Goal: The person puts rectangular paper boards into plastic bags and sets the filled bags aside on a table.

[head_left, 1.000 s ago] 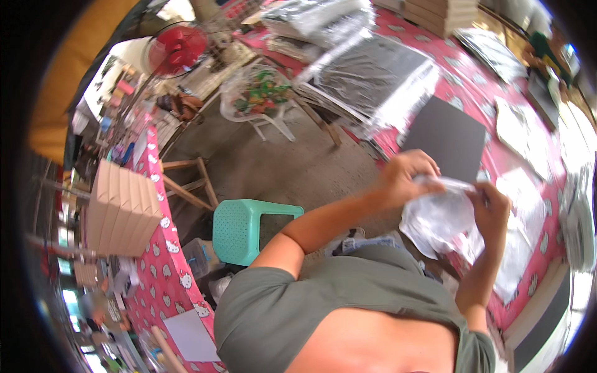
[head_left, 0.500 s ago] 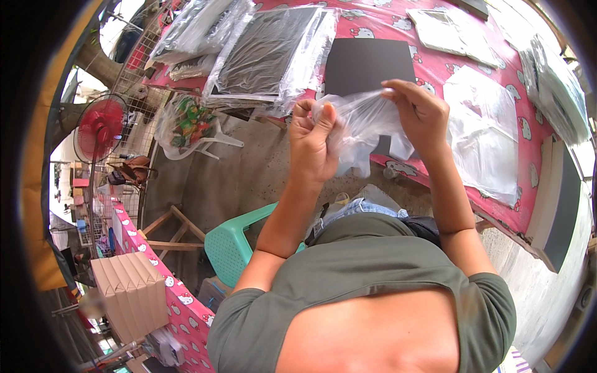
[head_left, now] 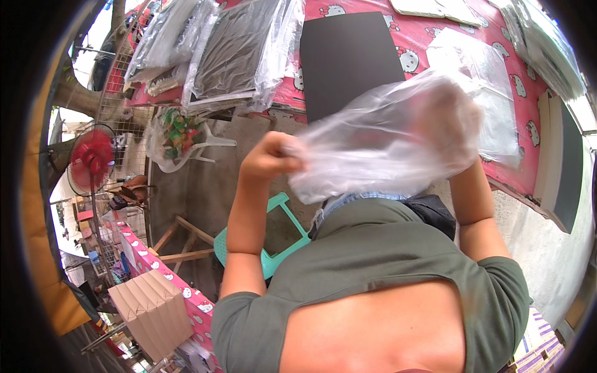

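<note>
I hold a clear plastic bag (head_left: pixel 379 146) up in front of me, spread wide. My left hand (head_left: pixel 270 158) pinches the bag's left edge in a closed fist. My right hand (head_left: pixel 444 115) is inside or behind the bag and shows only blurred through the film, gripping its right side. Behind the bag a flat black board (head_left: pixel 348 59) lies on the red patterned tablecloth (head_left: pixel 528 130), with another clear bag (head_left: pixel 491 87) lying flat to its right.
Plastic-wrapped dark boards (head_left: pixel 239 50) are stacked at the table's far left. A teal plastic stool (head_left: pixel 273 236) stands under me. A white chair holding a bag of coloured items (head_left: pixel 177 137), a red fan (head_left: pixel 90 158) and a cardboard box (head_left: pixel 152 304) are at left.
The bag has been raised and pulled open much wider between my hands. My right hand has gone behind the film, and the view has tilted closer to the table.
</note>
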`<state>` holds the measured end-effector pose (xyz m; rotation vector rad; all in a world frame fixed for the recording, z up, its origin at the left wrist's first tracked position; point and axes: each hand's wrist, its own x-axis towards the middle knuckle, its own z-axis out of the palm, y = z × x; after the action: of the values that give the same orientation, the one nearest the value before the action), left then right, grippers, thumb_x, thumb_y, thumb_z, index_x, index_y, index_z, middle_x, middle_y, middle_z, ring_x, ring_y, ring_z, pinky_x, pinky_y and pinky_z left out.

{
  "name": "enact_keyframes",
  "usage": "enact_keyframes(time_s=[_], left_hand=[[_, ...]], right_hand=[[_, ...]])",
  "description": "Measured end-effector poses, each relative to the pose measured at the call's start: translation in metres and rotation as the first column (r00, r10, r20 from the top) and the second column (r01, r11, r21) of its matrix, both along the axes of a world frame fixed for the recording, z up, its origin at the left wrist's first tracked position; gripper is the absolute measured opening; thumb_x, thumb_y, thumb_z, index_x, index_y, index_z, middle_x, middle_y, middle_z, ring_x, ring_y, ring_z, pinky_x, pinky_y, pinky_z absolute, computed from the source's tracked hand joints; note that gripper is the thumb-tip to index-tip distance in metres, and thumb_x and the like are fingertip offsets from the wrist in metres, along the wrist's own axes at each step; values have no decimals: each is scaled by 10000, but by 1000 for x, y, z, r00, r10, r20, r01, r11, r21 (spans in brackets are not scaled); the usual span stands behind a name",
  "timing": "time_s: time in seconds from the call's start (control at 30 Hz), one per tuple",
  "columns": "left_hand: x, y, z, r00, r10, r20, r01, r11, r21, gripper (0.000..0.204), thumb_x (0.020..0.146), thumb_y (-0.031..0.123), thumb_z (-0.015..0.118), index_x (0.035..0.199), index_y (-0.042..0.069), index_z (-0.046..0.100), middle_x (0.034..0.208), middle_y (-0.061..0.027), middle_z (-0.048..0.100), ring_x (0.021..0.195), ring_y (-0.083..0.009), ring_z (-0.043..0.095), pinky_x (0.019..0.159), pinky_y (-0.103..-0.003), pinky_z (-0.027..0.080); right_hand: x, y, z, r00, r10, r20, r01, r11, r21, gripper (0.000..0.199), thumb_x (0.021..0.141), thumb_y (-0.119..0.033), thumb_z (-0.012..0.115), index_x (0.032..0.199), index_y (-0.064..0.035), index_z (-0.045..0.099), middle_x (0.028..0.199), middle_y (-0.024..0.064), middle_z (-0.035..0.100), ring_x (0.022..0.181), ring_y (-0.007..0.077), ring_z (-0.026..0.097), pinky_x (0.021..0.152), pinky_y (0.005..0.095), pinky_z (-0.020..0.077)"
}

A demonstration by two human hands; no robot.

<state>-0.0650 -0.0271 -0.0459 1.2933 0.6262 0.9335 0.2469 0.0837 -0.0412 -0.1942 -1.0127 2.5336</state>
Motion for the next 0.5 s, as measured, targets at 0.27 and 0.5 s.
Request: enact_keyframes(time_s=[0.27,0.5], left_hand=[[13,4,38,355,91,930,151,976,-154,429,834,440,466,1057,73,459,929,-103,580,828,-211,566,702,-358,449],[-16,14,-16,993,-75,-94,36,931,-364,276,788,289,603,839,19,581,804,-109,586,737,-172,563,636,-300,451]], right_hand=[[-12,18,-20,997,5,-71,9,981,196,114,724,-71,623,716,31,571,612,40,563,521,133,535,508,264,434],[-5,31,5,959,-272,74,280,949,-147,404,861,-427,423,931,-49,551,853,82,588,732,171,569,672,314,455]])
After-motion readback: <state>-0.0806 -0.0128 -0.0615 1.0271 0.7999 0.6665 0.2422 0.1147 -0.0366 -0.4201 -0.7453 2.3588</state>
